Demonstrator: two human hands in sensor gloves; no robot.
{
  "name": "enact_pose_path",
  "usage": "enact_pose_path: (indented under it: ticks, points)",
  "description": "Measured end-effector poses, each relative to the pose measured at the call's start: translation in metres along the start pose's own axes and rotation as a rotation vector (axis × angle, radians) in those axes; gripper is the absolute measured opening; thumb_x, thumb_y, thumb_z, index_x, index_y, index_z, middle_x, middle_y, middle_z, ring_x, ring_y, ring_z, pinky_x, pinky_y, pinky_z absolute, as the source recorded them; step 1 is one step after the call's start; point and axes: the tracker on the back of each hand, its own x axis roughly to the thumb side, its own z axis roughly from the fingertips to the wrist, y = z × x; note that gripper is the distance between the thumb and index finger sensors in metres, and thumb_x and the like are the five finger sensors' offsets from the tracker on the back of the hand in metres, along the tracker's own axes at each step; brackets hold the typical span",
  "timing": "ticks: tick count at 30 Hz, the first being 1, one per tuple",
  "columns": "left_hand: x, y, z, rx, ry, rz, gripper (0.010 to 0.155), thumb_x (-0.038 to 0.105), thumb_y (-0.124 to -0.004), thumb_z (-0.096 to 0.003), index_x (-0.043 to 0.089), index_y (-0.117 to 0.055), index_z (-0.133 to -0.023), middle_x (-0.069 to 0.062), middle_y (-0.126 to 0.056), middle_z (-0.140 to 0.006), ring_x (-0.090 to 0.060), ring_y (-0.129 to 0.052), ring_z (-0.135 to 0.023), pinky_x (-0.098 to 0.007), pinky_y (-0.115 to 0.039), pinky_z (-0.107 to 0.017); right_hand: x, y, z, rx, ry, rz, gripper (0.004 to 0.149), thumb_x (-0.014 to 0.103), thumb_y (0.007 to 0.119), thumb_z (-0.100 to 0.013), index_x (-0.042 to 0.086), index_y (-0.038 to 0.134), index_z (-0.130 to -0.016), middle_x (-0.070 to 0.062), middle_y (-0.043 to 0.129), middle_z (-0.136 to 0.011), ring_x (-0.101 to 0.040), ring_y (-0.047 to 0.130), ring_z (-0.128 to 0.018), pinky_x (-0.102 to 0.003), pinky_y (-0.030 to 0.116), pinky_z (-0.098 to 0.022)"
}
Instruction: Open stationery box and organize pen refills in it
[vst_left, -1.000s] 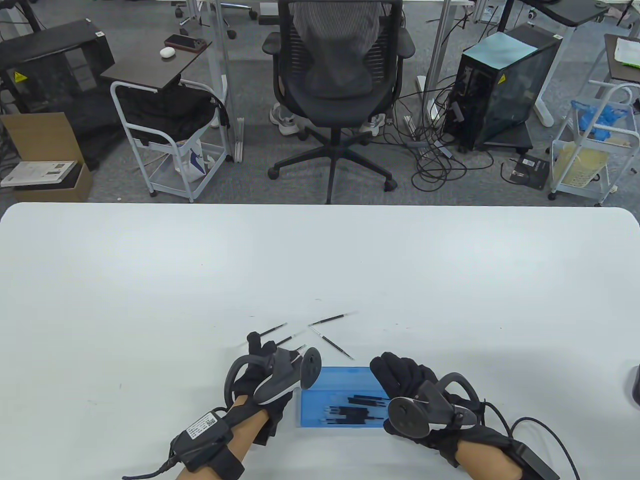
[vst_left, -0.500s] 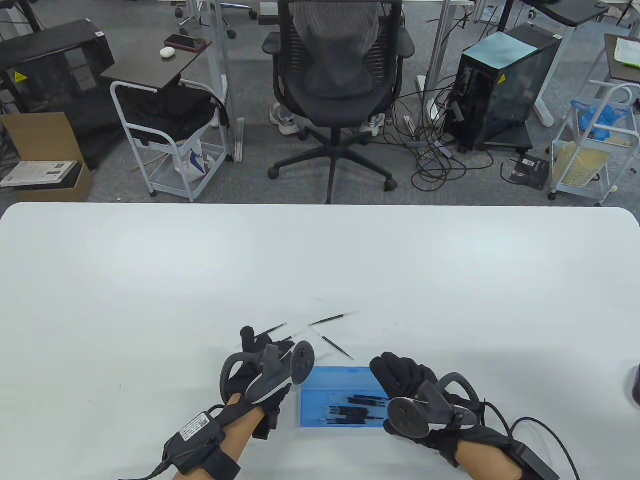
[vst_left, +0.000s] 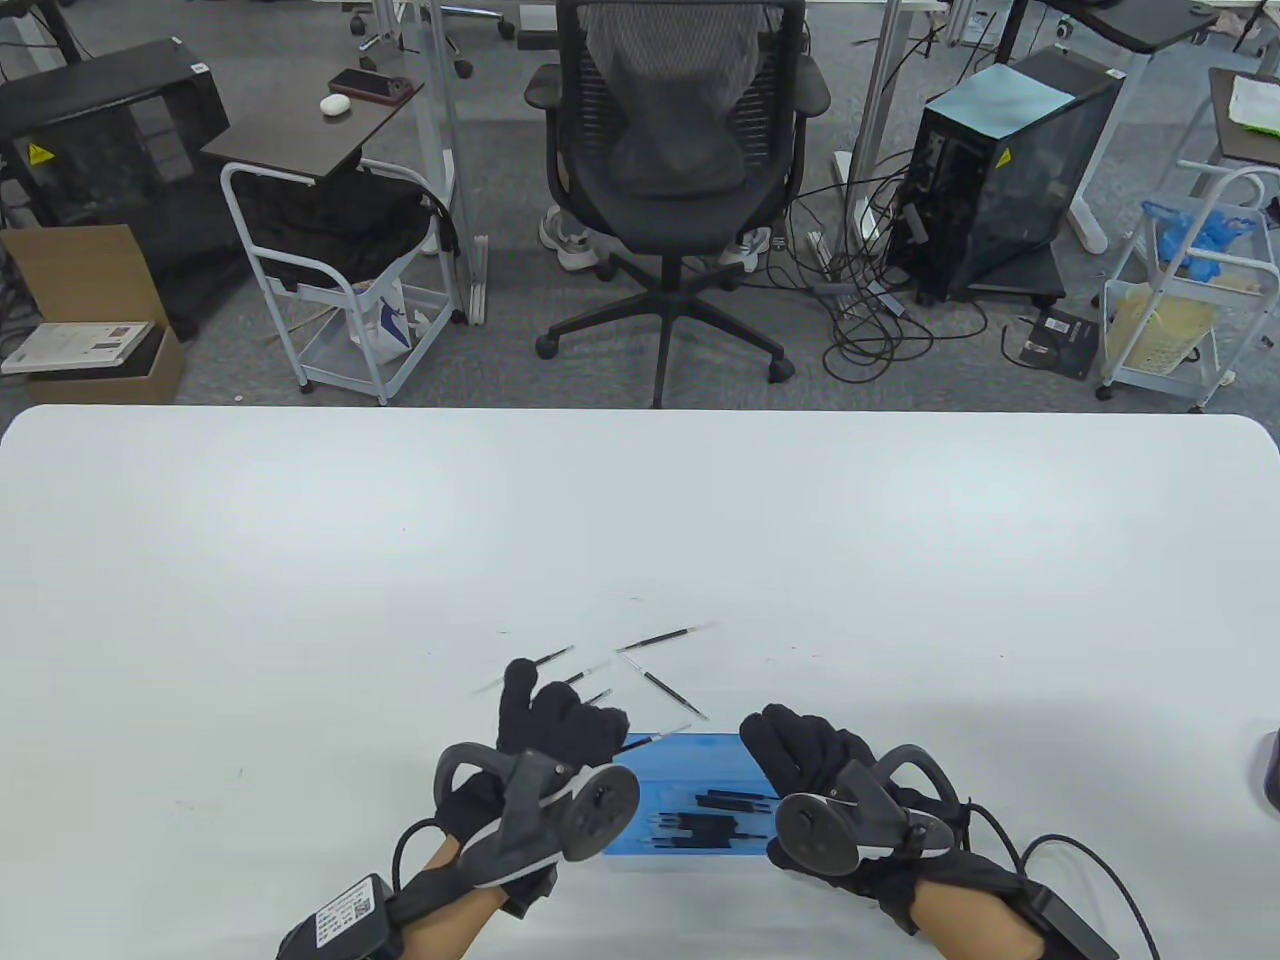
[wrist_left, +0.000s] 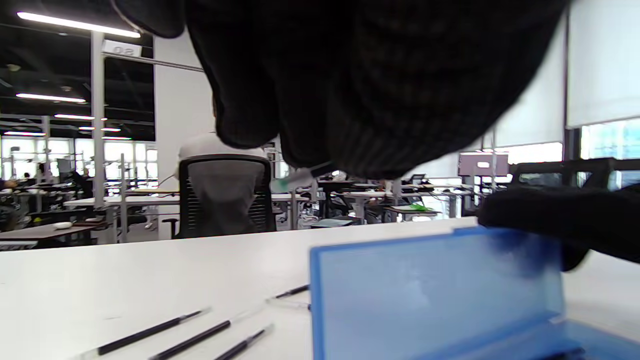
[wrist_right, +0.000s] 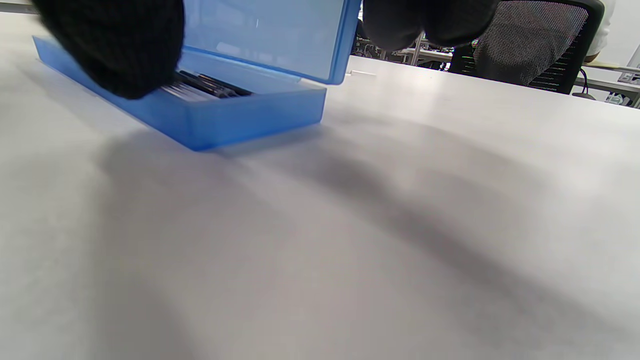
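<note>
A: Refill (vst_left: 640, 741) pinched in left hand (vst_left: 555, 725), hovering over the open blue box (vst_left: 690, 755). Right hand (vst_left: 815, 755) grips the lid.

B: Looks light, thin, bendy, slippery. I'd pinch mid-barrel. More refills (vst_left: 660, 690) lie just beyond the box.

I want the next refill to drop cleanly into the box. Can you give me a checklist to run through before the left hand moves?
1. Blue box lid up: ok, it stands raised in both wrist views.
2. Right hand steadies the lid: ok.
3. Left hand pinches a refill: ok.
4. Refill over the box tray: ok, its tip crosses the far edge.
5. Room among stored refills: cannot tell.
6. Loose refills left on the table: not ok, several remain.
</note>
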Motion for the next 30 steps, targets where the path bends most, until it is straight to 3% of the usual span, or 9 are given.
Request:
enact_pose_path:
  ticks: [6, 14, 30]
  points:
    - [0.04, -0.031, 0.004, -0.067, -0.167, -0.112, 0.052, 0.033, -0.098, -0.0412, 0.022, -0.085, -0.09, 0.005, -0.102, -0.082, -0.022, -0.096, -0.089, -0.068, -0.047, -0.083, 0.0, 0.0, 0.0, 0.002, 0.002, -0.002, 0.116, 0.054, 0.08, -0.045, 0.007, -0.004, -0.11, -0.032, 0.013, -0.118, -0.058, 0.05, -0.105, -0.066, 0.055, -0.074]
    - [0.065, -0.062, -0.006, -0.15, -0.229, -0.184, 0.051, 0.033, -0.097, -0.0422, 0.023, -0.084, -0.091, 0.006, -0.101, -0.083, -0.022, -0.095, -0.091, -0.067, -0.046, -0.084, 0.0, 0.0, 0.0, 0.006, 0.001, -0.002, 0.116, 0.054, 0.08, -0.045, 0.006, -0.004, -0.11, -0.032, 0.012, -0.118, -0.058, 0.05, -0.105, -0.066, 0.055, -0.074]
    - [0.078, -0.08, -0.011, -0.201, -0.258, -0.285, 0.05, 0.032, -0.094, -0.0452, 0.027, -0.081, -0.093, 0.008, -0.098, -0.087, -0.021, -0.091, -0.095, -0.066, -0.043, -0.086, 0.0, 0.0, -0.001, 0.007, 0.0, 0.001, 0.116, 0.054, 0.08, -0.045, 0.006, -0.004, -0.11, -0.033, 0.012, -0.118, -0.058, 0.05, -0.105, -0.066, 0.055, -0.074]
